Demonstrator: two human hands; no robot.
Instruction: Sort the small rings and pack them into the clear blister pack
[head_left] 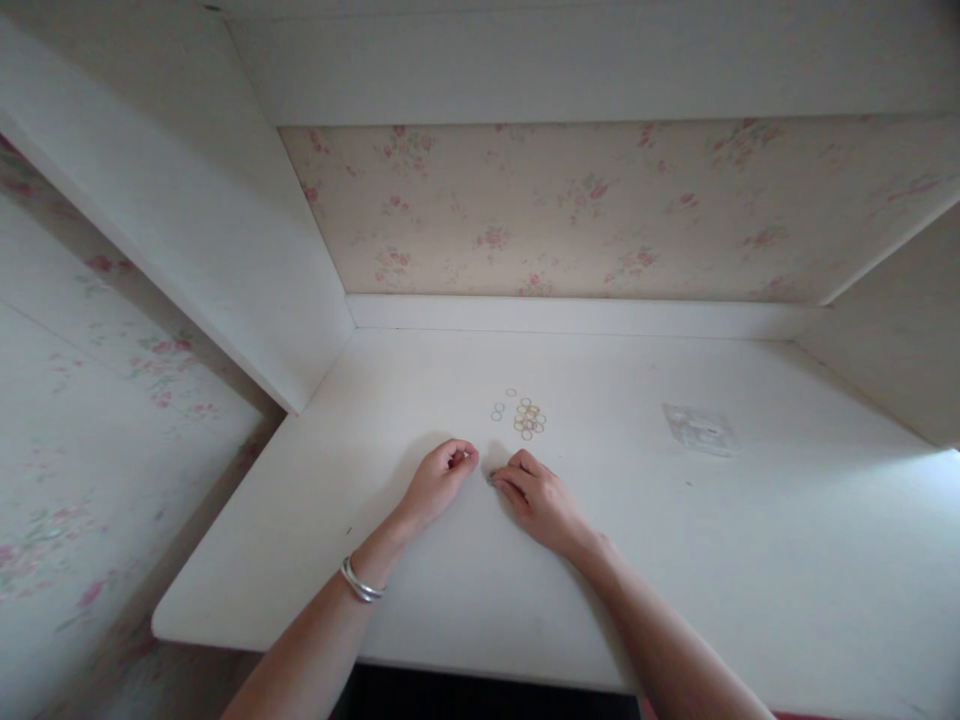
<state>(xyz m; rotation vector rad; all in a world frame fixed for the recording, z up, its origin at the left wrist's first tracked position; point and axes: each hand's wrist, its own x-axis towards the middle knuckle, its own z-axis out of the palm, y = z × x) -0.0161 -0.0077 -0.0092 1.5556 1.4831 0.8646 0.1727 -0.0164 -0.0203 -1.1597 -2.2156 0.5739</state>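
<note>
Over the middle of the white desk, my left hand (444, 472) has its thumb and fingertips pinched together; what they hold, if anything, is too small to make out. My right hand (538, 497) rests just to the right, its fingers closed on a small dark ring-like piece (492, 478) at the fingertips. A short gap parts the two hands. Just beyond them lies a loose pile of thin gold-coloured rings (529, 420). Left of that pile are a pair of greenish-silver rings (497, 412), and a single ring (511, 392) sits a little farther back.
A clear plastic bag (701, 430) lies on the desk (420, 380) to the right. White panels (300, 330) enclose the desk at left and right, with a shelf edge (562, 70) overhead. Floral wallpaper (562, 220) covers the back wall. A silver bangle (361, 582) circles my left wrist.
</note>
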